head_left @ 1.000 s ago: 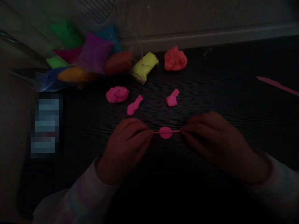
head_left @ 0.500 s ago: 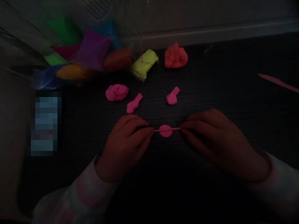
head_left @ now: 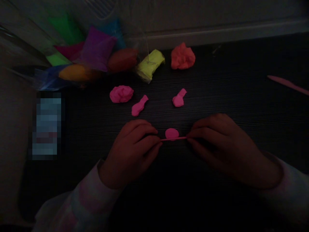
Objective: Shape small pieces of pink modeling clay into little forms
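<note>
A thin pink stick (head_left: pixel 166 139) stretches level between my two hands. My left hand (head_left: pixel 135 149) pinches its left end, and my right hand (head_left: pixel 217 145) grips the other end between thumb and fingers. The stick crosses the lower edge of a flat, oval pink piece of modelling clay (head_left: pixel 172 132) on the dark table. Whether it presses into the clay is hard to tell in the dim light. Beyond my hands lie two small pink clay pieces with narrow ends, one on the left (head_left: pixel 139 106) and one on the right (head_left: pixel 179 98), besides a larger crumpled pink lump (head_left: pixel 121 94).
An orange-red clay lump (head_left: pixel 182 57) and a yellow clay packet (head_left: pixel 151 64) lie at the back. Clear bags of coloured clay, among them a purple packet (head_left: pixel 98 48), fill the back left. A blurred-out phone-like object (head_left: pixel 47 125) is at left, a pink pointed tool (head_left: pixel 287 84) at right.
Both hands have drawn the stick slightly towards me, from across the middle of the pink oval to its near edge. Other things shift only slightly with the camera.
</note>
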Available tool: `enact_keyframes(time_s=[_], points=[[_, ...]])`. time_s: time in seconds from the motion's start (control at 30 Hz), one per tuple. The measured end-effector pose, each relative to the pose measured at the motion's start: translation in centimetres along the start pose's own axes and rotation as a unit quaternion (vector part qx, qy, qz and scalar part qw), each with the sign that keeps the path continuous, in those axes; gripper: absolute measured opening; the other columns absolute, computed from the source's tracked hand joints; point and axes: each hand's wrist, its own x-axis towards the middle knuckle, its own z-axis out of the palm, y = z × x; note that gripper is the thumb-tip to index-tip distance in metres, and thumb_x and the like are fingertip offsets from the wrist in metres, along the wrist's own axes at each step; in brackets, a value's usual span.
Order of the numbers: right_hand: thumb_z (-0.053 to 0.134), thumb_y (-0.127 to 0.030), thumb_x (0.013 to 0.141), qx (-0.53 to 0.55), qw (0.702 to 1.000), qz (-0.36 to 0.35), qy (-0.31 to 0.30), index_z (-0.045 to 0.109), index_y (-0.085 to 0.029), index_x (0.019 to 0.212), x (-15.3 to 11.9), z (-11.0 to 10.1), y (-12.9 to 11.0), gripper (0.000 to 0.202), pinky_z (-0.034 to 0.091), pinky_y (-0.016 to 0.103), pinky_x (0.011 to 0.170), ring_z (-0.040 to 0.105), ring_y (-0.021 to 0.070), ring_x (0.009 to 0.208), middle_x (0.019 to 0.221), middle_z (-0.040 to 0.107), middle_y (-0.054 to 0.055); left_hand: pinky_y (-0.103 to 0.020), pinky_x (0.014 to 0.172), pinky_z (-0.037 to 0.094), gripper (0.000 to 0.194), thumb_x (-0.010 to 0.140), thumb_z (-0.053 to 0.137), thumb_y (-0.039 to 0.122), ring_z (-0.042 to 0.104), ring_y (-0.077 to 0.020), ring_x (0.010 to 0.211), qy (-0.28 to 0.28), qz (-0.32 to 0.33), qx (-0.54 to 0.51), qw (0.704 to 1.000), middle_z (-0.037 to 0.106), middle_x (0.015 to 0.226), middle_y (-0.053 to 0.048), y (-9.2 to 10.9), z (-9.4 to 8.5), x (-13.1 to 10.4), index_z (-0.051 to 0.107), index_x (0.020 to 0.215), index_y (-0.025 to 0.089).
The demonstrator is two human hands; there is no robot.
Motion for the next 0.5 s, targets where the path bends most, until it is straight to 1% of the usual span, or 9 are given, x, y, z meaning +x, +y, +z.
enact_keyframes(time_s=[0.2,0.5], points=[[0.055,-0.019,0.082,0.006,1.0,0.004,-0.011,0.064,-0.016,0.083,0.05,-0.08,0.02,0.009,0.043,0.04,0.069,0.057,0.0231,0.077,0.084,0.065,0.008,-0.035,0.079,0.049,0.003,0.076,0.064,0.013,0.058,-0.0207,0.09,-0.009,0.004,0.007,1.0,0.068,0.085,-0.006,-0.18,0.28,0.05,0.066,0.078,0.013],[0.056,-0.022,0.083,-0.028,0.999,0.025,0.005,0.064,-0.015,0.082,0.22,-0.05,-0.07,0.011,0.043,0.039,0.067,0.057,0.0242,0.077,0.085,0.065,0.01,-0.036,0.079,0.049,0.005,0.078,0.063,0.017,0.058,-0.0197,0.088,0.011,-0.023,0.044,0.999,0.066,0.085,-0.005,-0.08,0.18,0.01,0.065,0.082,0.015]])
